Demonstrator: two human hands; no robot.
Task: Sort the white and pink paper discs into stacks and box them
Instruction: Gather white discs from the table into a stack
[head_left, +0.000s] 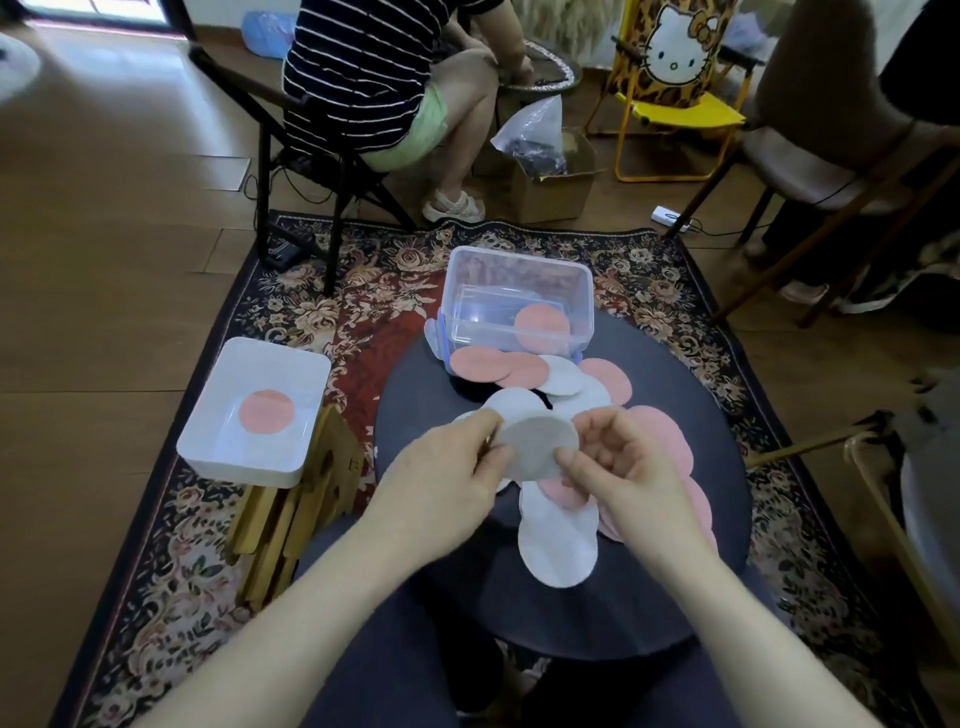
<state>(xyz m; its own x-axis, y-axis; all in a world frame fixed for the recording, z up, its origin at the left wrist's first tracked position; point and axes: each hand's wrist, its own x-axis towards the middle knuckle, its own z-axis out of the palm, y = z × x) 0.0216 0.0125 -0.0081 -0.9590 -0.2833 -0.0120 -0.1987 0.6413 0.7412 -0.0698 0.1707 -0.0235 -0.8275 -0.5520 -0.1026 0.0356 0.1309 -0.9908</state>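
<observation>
Round dark table (675, 519) strewn with discs; left hand (441, 478) and right hand (618, 467) both pinching one white paper disc (540, 447).

Dim room, window glare top-left, soft blur thruout, edges prob. fisheye-bent.

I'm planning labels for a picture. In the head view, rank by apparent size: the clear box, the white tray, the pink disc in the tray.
1. Clear box and white tray: look alike, and distance differs, so unranked.
2. Pink disc: clearly smallest.
</observation>
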